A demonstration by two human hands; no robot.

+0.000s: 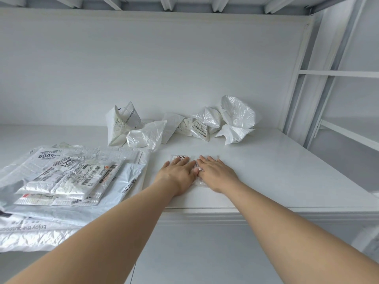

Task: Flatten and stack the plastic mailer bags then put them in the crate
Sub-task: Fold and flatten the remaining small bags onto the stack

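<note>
A small white mailer bag (181,157) with a printed label lies flat on the white table (266,171), mostly hidden under my hands. My left hand (178,171) and my right hand (215,172) press on it side by side, fingers straight and palms down. To the left lies a stack of flattened mailer bags (67,179) with barcode labels, small ones on top of larger ones. Several crumpled mailer bags (184,124) sit in a row at the back against the wall. No crate shows in this view.
A white wall closes off the back of the table. A white metal shelf frame (320,99) stands at the right, with beams overhead. The table's front edge (235,211) runs under my forearms.
</note>
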